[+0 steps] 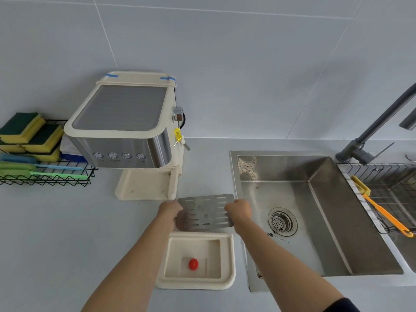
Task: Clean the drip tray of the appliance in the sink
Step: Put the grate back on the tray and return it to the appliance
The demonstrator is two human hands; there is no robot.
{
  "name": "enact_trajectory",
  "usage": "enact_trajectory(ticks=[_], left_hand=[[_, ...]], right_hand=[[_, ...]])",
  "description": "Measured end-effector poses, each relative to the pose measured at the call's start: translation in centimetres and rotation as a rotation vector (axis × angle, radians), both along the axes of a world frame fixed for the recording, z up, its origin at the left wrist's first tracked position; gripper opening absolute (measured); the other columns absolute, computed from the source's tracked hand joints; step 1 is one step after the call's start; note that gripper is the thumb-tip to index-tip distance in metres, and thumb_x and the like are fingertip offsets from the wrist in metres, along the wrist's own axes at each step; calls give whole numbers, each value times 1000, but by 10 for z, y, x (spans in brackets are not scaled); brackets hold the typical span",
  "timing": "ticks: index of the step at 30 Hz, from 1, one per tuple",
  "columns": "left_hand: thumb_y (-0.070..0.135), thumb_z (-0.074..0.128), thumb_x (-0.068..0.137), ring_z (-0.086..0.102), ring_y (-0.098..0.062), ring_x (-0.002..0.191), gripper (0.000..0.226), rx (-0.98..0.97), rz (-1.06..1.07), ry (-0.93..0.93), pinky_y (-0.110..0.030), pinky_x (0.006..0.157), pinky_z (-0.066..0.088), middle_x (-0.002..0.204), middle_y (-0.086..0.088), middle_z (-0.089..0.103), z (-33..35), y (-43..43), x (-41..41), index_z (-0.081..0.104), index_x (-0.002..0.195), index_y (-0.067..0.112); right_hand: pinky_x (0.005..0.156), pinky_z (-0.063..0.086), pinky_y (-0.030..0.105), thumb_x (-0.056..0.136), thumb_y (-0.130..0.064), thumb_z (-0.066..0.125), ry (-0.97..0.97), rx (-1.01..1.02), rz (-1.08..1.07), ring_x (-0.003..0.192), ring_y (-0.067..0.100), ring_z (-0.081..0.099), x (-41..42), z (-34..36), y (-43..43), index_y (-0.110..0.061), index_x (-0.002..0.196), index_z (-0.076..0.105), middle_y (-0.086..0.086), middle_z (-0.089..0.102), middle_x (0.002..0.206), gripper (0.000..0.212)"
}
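Head view: steel sink [337, 199] at right, cream coffee machine [121, 127] on the counter [56, 221] left of it. The drip tray [228, 273] sits on the counter just beside the sink. Left hand [170, 212] and right hand [239, 210] grip the slotted grate [206, 212] by its side edges, just beyond the tray. A red float [193, 264] lies inside the tray.

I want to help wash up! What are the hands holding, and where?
The slotted metal grate: the left hand grips its left edge, the right hand its right edge. The cream drip tray lies unheld on the counter.
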State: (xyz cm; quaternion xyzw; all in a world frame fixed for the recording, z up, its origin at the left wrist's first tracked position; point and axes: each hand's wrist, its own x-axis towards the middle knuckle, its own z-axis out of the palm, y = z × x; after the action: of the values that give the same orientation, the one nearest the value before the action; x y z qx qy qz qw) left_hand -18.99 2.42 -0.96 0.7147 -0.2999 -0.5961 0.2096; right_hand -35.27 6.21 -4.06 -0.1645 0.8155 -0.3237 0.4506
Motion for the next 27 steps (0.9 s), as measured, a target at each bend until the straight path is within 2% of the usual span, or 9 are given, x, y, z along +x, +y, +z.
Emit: enact_trajectory(ticks=[4, 6, 8, 11, 13, 15, 20, 23, 27], left_hand=[[-4, 48, 84, 37, -16, 56, 27, 2, 18, 28, -23, 50, 25, 62, -6, 39, -2, 2, 7, 43, 60, 8], [-5, 48, 83, 41, -19, 64, 19, -30, -11, -3, -23, 53, 27, 65, -7, 40, 1, 5, 9, 46, 66, 5], [-8, 46, 82, 45, -22, 75, 14, -89, -20, -34, -25, 59, 35, 73, -10, 46, 6, 8, 11, 49, 73, 2], [-10, 41, 81, 42, -21, 61, 24, -186, -84, -99, -23, 52, 35, 64, -9, 45, 20, 16, 17, 48, 62, 3], [-10, 41, 80, 46, -20, 61, 24, -231, -129, -109, -25, 54, 35, 63, -8, 50, 24, 26, 22, 52, 63, 3], [-12, 41, 78, 47, -19, 59, 26, -251, -147, -89, -26, 53, 34, 63, -9, 52, 25, 38, 28, 52, 60, 4], [-10, 41, 77, 45, -19, 62, 28, -281, -204, -176, -25, 54, 32, 61, -6, 48, 20, 62, 41, 46, 57, 9], [-10, 39, 76, 43, -21, 61, 29, -299, -258, -240, -28, 56, 31, 58, -6, 44, 15, 73, 47, 41, 54, 8], [-6, 38, 78, 44, -21, 61, 25, -307, -313, -276, -28, 57, 31, 60, -6, 48, 11, 86, 51, 47, 59, 7]], right_hand=[[74, 41, 36, 58, -8, 44, 38, -40, 36, 89, 26, 47, -3, -2, 1, -21, 55, 37, 12, 47, 90, 15], [67, 42, 34, 60, -5, 43, 29, -78, 16, 86, 28, 50, 0, 10, 7, -18, 53, 39, 12, 48, 91, 15], [56, 39, 30, 63, -1, 42, 12, -129, 15, 79, 26, 45, 4, 23, 14, -16, 53, 36, 10, 46, 89, 20], [47, 35, 28, 68, 6, 41, -6, -176, 11, 69, 24, 37, 9, 31, 23, -15, 51, 29, 8, 42, 75, 29], [48, 35, 29, 69, 9, 42, -26, -197, 0, 64, 23, 36, 12, 35, 32, -15, 50, 27, 7, 38, 65, 34], [51, 38, 31, 68, 9, 43, -42, -205, -6, 64, 23, 39, 16, 35, 43, -14, 49, 31, 8, 41, 66, 33], [48, 37, 28, 70, 12, 44, -81, -193, 11, 55, 19, 37, 27, 34, 73, -15, 48, 29, 4, 36, 57, 37], [44, 34, 23, 71, 14, 43, -91, -178, 18, 49, 17, 33, 33, 32, 88, -13, 51, 30, 4, 35, 57, 36], [43, 40, 23, 71, 14, 43, -112, -157, 29, 51, 20, 41, 39, 31, 107, -7, 67, 43, 11, 44, 67, 21]])
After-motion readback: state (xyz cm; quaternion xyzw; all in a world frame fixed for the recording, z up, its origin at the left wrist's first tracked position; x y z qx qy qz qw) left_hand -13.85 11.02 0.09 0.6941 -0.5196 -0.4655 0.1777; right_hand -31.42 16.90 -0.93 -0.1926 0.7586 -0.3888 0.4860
